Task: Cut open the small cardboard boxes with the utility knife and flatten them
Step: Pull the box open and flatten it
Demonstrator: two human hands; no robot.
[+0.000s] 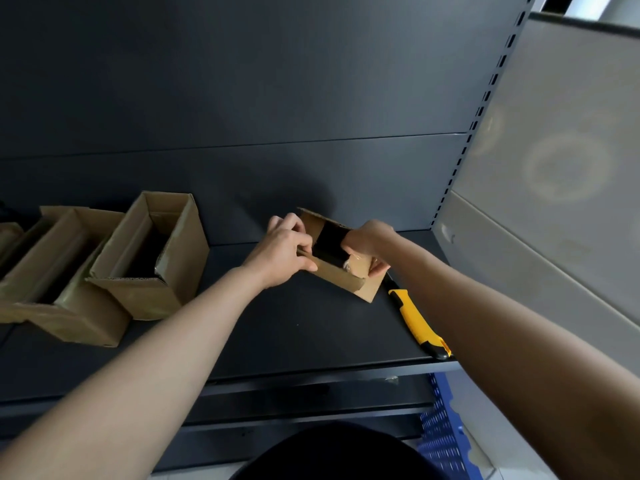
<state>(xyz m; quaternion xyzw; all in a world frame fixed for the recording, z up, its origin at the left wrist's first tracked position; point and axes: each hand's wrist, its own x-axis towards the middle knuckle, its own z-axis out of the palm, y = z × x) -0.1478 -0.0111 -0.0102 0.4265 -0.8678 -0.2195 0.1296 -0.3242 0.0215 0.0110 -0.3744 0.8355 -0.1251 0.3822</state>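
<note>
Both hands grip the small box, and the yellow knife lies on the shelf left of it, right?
Not quite: the head view shows the yellow knife lying on the shelf right of the small box. The left hand and right hand do grip it.

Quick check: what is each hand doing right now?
Left hand: grips the left edge of the small open brown cardboard box.
Right hand: grips the same box's right end flap.
</note>
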